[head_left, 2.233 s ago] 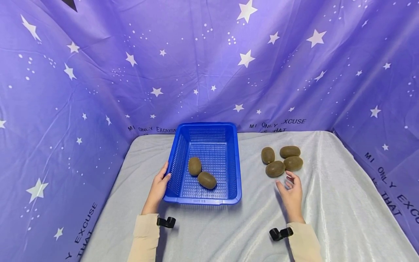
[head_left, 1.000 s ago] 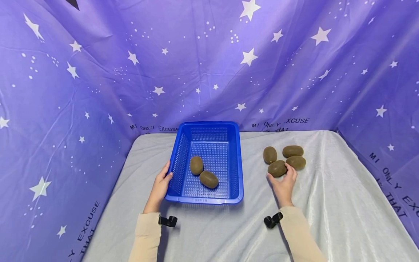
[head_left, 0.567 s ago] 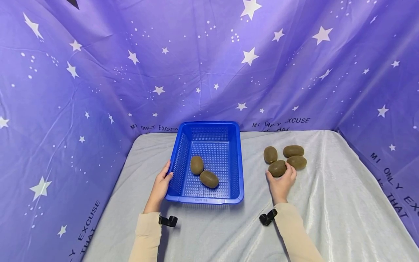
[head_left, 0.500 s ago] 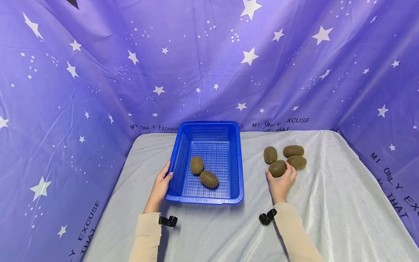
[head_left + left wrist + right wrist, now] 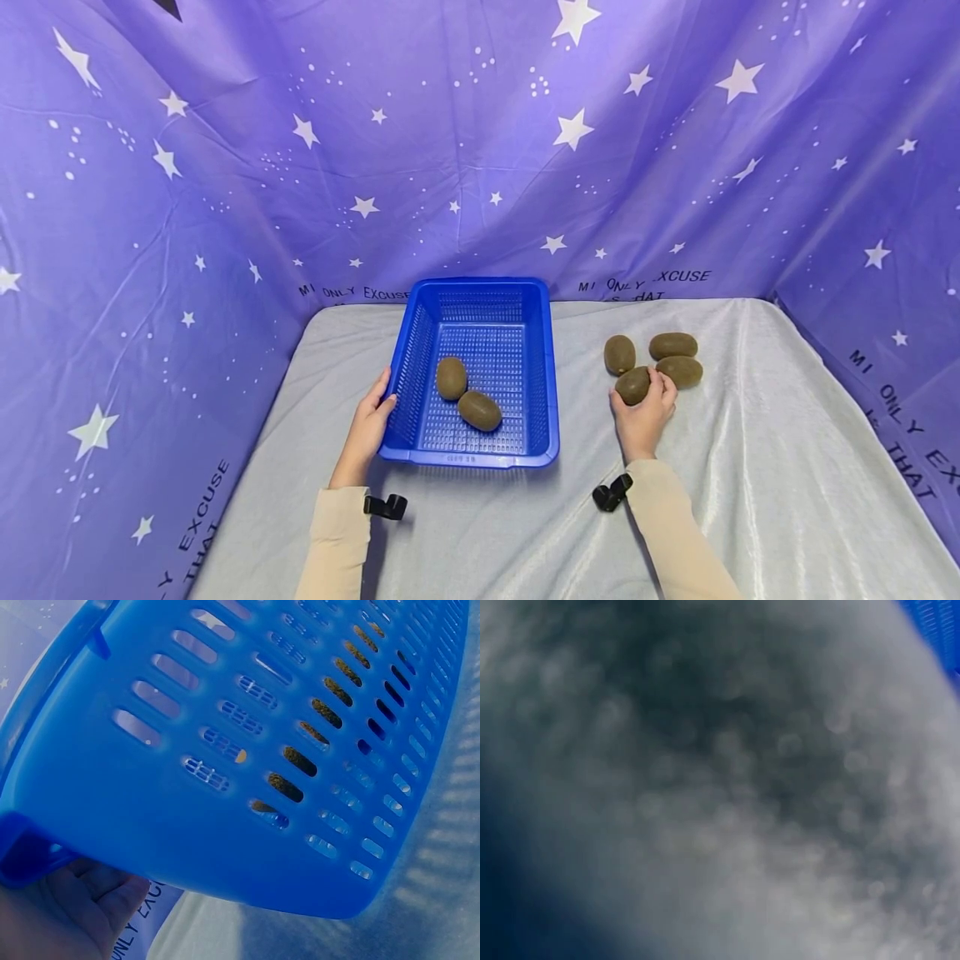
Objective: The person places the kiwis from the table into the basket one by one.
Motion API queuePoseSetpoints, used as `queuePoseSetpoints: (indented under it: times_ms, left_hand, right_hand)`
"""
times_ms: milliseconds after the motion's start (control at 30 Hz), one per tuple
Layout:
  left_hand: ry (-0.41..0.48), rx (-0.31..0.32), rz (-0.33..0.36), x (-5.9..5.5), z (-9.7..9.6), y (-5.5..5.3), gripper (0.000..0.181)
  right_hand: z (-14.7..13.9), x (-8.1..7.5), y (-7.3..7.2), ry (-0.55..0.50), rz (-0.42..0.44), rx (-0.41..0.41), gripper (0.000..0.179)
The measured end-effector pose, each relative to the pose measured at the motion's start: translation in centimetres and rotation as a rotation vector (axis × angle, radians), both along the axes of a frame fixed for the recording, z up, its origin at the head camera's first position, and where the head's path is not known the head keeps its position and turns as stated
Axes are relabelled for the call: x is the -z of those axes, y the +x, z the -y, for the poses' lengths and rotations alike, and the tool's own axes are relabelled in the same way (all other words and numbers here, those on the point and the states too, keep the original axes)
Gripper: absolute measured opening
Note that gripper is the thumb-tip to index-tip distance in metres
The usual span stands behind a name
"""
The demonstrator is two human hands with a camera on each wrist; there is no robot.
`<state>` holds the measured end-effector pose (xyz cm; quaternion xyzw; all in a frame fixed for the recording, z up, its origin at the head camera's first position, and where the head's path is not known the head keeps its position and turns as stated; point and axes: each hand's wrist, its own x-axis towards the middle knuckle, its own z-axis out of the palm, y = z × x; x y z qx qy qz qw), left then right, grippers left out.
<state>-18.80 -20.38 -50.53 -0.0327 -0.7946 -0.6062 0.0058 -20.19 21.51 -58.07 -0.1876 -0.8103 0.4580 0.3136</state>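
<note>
In the head view my left hand (image 5: 369, 418) grips the left rim of a blue plastic basket (image 5: 549, 375). The left wrist view shows the fingers (image 5: 112, 900) tucked under that rim, beside the slotted wall. Two brown kiwis lie on the basket floor, one upright kiwi (image 5: 451, 379) and one slanted kiwi (image 5: 480, 412), close together. On the right, my right hand (image 5: 645, 417) holds a kiwi (image 5: 632, 386) between thumb and fingertips, low over the cloth. Part of this fruit is covered by the fingers. The right wrist view is a blur of pale cloth.
Three more kiwis lie just beyond the right hand: a left kiwi (image 5: 619, 355), a back kiwi (image 5: 672, 346) and a right kiwi (image 5: 679, 372). A pale grey cloth (image 5: 487, 533) covers the table. Purple star-patterned curtains (image 5: 465, 150) enclose the back and sides.
My right hand has come from below the kiwi group to the nearest kiwi and taken hold of it, shifting it slightly left. The left hand stays on the basket.
</note>
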Motion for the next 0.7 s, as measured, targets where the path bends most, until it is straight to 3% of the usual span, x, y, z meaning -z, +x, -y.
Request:
queuePoseSetpoints:
  times_ms: [300,700]
  left_hand:
    - [0.000,-0.004,0.005,0.12,-0.07,0.05,0.054]
    - [0.003,0.001,0.012,0.14,0.09,-0.05,0.053]
  right_hand:
    - [-0.24,0.45,0.06,-0.040,-0.056,0.011,0.068]
    - [0.09,0.08,0.91,-0.116,-0.136,-0.041,0.068]
